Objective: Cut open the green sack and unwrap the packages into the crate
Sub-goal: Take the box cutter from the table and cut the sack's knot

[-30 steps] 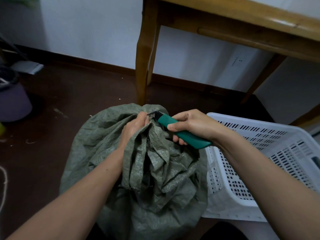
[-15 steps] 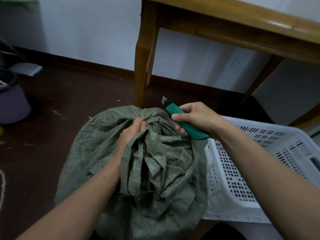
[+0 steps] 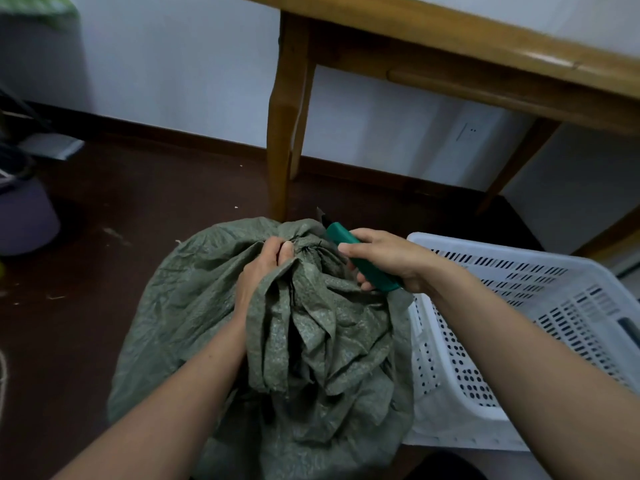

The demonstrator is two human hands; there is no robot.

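On the dark floor, left hand (image 3: 265,268) bunches the crinkled woven sack (image 3: 194,306); right hand (image 3: 388,259) grips a smooth teal knife (image 3: 363,261).

Both arms are bare as far as they show: the left forearm (image 3: 194,386) and the right forearm (image 3: 519,341) are slim, smooth and uncovered right behind the wrists. The left hand (image 3: 263,268) and the right hand (image 3: 388,261) are bare as well, with short-cut nails on the left thumb and right forefinger.
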